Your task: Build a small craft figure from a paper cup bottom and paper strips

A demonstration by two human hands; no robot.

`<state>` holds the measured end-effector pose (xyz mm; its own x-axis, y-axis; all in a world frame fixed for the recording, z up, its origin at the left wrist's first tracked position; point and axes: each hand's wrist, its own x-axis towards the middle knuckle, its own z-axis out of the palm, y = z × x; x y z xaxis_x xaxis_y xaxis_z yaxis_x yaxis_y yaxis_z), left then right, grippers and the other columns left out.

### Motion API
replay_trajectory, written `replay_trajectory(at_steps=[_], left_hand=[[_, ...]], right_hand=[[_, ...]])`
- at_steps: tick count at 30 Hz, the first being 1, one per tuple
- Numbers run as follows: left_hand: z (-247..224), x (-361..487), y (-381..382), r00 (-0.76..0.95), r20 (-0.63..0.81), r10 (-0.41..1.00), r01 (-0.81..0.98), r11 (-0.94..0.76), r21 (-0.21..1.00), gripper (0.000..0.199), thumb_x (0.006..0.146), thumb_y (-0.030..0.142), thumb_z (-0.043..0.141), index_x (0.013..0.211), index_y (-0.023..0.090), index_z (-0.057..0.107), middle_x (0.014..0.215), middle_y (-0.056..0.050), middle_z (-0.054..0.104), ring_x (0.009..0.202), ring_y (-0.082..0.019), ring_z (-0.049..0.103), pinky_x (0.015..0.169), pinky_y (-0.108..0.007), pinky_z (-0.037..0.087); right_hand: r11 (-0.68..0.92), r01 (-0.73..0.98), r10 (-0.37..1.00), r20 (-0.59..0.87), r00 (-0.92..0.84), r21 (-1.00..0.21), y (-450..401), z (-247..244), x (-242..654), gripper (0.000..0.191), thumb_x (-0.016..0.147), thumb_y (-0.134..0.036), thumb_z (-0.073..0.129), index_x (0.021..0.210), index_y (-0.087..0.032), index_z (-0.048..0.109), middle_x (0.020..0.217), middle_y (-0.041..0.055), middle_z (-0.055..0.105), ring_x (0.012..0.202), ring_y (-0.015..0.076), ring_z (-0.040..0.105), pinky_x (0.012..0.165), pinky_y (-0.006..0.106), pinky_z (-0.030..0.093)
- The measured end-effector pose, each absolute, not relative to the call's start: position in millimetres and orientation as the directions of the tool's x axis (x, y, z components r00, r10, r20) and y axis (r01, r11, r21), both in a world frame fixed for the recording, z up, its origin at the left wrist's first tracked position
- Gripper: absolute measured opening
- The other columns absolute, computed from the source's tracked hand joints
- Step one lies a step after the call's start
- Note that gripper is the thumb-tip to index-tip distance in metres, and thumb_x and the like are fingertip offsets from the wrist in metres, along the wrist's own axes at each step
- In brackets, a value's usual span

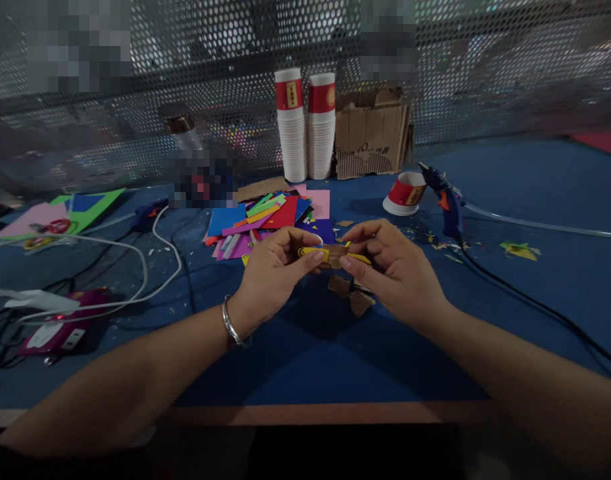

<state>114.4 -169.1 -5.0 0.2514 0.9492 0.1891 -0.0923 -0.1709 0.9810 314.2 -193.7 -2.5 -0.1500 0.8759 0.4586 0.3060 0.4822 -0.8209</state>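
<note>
Between my two hands, above the table, is a small brown cardboard piece (pixel 334 257) with yellow strips on it. My left hand (pixel 278 270) pinches its left end, thumb in front on a yellow strip (pixel 313 254). The right end sits between the thumb and fingers of my right hand (pixel 390 267), where another yellow strip (pixel 359 258) sticks out. My fingers hide part of the piece. Below it, cardboard scraps (pixel 361 303) lie on the blue table. Behind my hands spreads a pile of coloured paper and foam strips (pixel 265 217).
A glue gun (pixel 448 203) stands at the right, by a red and white paper cup (pixel 404 193). Two tall cup stacks (pixel 293 143) and a cardboard box (pixel 370 137) line the mesh wall. A purple power strip (pixel 65 327), white cables (pixel 145 267) and scissors (pixel 55 227) are left.
</note>
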Motion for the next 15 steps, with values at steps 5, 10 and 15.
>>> replay_trajectory(at_steps=[5, 10, 15], left_hand=[[-5.1, 116.3, -172.8, 0.204, 0.235, 0.95, -0.072, -0.225, 0.972, 0.033, 0.079, 0.035, 0.088, 0.1, 0.018, 0.069, 0.089, -0.001, 0.072, 0.074, -0.013, 0.07, 0.073, -0.027, 0.059], [-5.6, 116.1, -170.7, 0.198, 0.27, 0.942, -0.048, -0.266, 0.963, 0.033, 0.081, 0.035, 0.085, 0.103, 0.018, 0.068, 0.096, -0.003, 0.073, 0.083, -0.014, 0.07, 0.08, -0.028, 0.059], [-7.1, 113.0, -165.0, 0.255, 0.281, 0.925, -0.045, -0.279, 0.959, 0.033, 0.084, 0.033, 0.083, 0.109, 0.018, 0.067, 0.102, -0.005, 0.072, 0.091, -0.015, 0.07, 0.086, -0.029, 0.058]], right_hand=[[0.45, 0.255, 0.893, 0.435, -0.115, -0.856, -194.6, 0.5, 310.8, 0.018, 0.092, -0.024, 0.067, 0.107, -0.022, 0.059, 0.084, 0.001, 0.066, 0.078, 0.0167, 0.067, 0.067, 0.03, 0.056], [0.417, 0.231, 0.909, 0.403, -0.11, -0.879, -193.3, -0.9, 310.4, 0.019, 0.091, -0.026, 0.069, 0.108, -0.022, 0.06, 0.086, 0.0016, 0.067, 0.081, 0.0172, 0.068, 0.071, 0.03, 0.058], [0.389, 0.182, 0.919, 0.366, -0.15, -0.903, -191.2, -3.8, 313.2, 0.025, 0.092, -0.034, 0.072, 0.11, -0.021, 0.061, 0.089, 0.0024, 0.069, 0.084, 0.0173, 0.069, 0.074, 0.03, 0.058]])
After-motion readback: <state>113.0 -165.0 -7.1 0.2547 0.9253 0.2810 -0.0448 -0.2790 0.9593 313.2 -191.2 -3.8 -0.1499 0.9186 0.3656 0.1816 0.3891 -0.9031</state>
